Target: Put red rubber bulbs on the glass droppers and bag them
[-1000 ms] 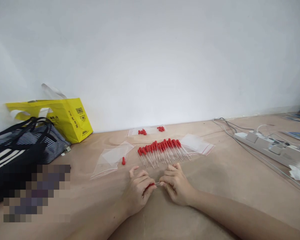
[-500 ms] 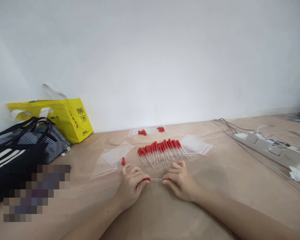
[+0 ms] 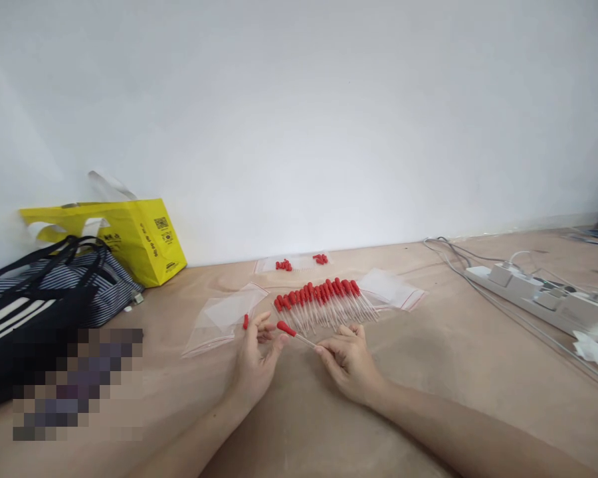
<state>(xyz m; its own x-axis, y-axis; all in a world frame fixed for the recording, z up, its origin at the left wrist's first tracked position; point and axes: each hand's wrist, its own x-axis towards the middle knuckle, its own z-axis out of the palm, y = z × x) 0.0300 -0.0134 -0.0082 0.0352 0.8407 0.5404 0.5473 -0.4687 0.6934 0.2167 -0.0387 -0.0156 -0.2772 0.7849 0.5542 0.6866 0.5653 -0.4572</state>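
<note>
Down at the table (image 3: 428, 378), it's the right hand (image 3: 347, 362) that has the dropper (image 3: 292, 332), thumb and fingers pinched on the end of its clear tube, red bulb slanting up to the left. And the left hand (image 3: 256, 362)? Open, fingers curled and apart, thumb right by that bulb; touching or just clear of it, I cannot tell. So the dropper sits between the two hands, just in front of the row of droppers (image 3: 323, 293), bulbs toward the wall (image 3: 329, 133), tubes pointing this way. Beside the left fingers lies a loose bulb (image 3: 246, 322), by the edge of the left bag (image 3: 222, 317). Over at the row's other end, here's the right bag (image 3: 393, 289). Back by the wall, two clusters of bulbs (image 3: 284, 265) lie at the far bag (image 3: 301, 261), on or inside, hard to say. Far left, a yellow bag (image 3: 162, 249) stands behind a striped bag (image 3: 114, 292); far right, a power strip (image 3: 521, 292), plugs in.
</note>
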